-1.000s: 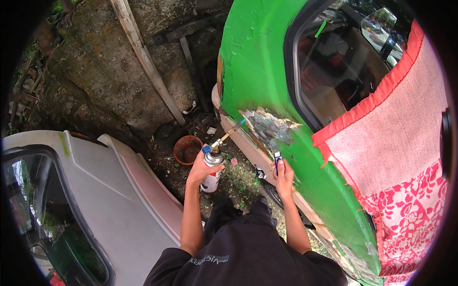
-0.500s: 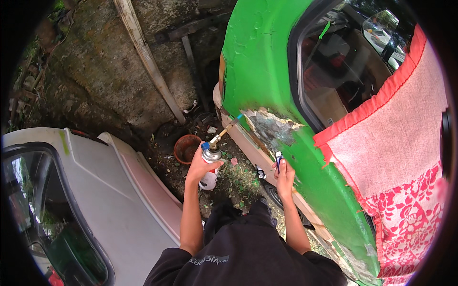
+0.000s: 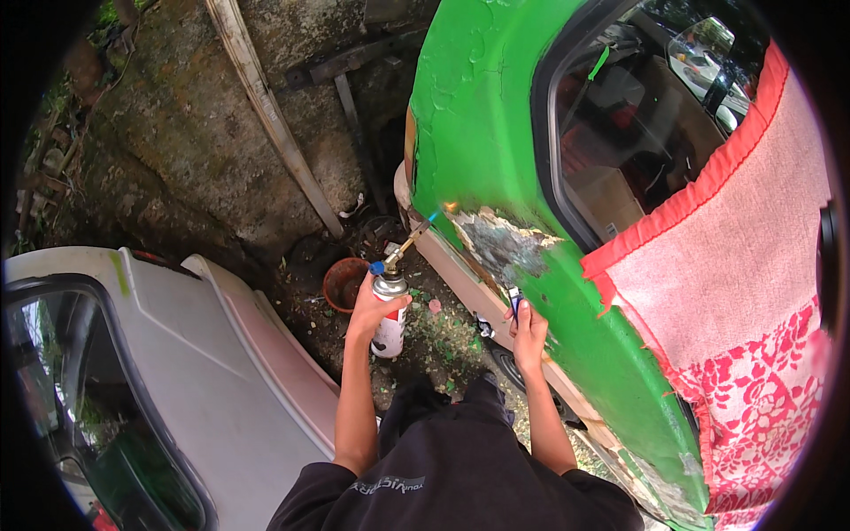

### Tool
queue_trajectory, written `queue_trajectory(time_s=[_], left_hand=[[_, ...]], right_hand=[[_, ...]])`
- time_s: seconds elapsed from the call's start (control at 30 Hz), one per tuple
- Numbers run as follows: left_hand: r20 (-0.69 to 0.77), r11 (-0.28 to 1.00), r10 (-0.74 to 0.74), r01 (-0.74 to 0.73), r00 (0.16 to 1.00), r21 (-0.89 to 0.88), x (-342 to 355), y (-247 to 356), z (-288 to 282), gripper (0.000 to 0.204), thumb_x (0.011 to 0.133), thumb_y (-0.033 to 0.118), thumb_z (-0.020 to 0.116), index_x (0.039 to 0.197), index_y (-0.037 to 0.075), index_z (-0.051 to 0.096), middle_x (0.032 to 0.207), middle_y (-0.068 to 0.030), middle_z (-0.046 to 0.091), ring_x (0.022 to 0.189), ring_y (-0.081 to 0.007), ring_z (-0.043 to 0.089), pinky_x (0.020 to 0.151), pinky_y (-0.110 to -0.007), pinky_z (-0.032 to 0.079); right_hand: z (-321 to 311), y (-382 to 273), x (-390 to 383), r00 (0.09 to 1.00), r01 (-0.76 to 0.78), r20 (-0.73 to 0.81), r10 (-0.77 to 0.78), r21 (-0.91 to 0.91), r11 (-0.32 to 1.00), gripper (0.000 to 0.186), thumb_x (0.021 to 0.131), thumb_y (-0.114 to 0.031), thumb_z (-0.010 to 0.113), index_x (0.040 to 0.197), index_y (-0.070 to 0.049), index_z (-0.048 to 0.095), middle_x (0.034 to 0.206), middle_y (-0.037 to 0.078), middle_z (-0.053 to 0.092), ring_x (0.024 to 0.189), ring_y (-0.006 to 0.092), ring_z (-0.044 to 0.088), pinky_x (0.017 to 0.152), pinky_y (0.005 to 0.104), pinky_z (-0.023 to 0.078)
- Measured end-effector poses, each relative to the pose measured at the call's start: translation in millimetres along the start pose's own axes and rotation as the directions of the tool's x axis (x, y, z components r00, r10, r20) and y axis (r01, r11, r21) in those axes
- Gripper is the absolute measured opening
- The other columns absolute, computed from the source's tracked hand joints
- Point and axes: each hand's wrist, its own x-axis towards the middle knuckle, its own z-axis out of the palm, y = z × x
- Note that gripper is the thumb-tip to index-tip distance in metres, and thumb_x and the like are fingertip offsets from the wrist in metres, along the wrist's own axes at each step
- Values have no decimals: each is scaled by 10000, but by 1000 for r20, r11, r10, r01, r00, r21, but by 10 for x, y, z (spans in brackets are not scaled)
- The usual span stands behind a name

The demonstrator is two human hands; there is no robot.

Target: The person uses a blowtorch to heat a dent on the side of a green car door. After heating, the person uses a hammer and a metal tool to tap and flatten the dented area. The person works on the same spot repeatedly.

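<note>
Left hand grips a cylindrical blowtorch (flame at flaking paint); right hand clasps a slim tool.

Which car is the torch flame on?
The green car, right: the flame reaches its body beside the bare patch; the grey car stands left, clear of it.

The ground is littered with green and pale scraps (a pinkish, roundish piece included), and a reddish-brown pot is set on it.
</note>
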Motion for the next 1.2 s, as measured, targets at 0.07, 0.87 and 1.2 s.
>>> queue_trajectory(time_s=[0.07, 0.87, 1.2], left_hand=[[-3, 1000, -13, 13, 1000, -22, 10, 14, -7, 659, 669, 1, 865, 1234, 85, 536, 994, 3, 644, 901, -122, 619, 853, -317, 511], [102, 1000, -7, 4, 995, 21, -12, 77, 21, 639, 650, 26, 882, 1187, 68, 539, 1003, -5, 633, 920, -127, 615, 860, -319, 513], [159, 998, 54, -59, 986, 28, -120, 253, 125, 586, 631, 40, 889, 1074, 89, 509, 947, 27, 560, 870, -87, 569, 806, -275, 485]], right_hand=[[13, 12, 11, 1000, 5, 6, -5, 8, 1000, 540, 1084, -419, 400, 799, -6, 599, 527, -66, 342, 468, 38, 273, 453, 248, 211], [51, 98, 46, 1000, 3, -9, -3, 18, 1000, 542, 1080, -424, 409, 786, -8, 595, 530, -67, 340, 465, 37, 279, 448, 245, 204], [30, 92, 46, 1000, -3, -21, 4, 31, 1000, 530, 1084, -410, 404, 789, -9, 585, 526, -67, 328, 460, 37, 262, 449, 250, 200]])
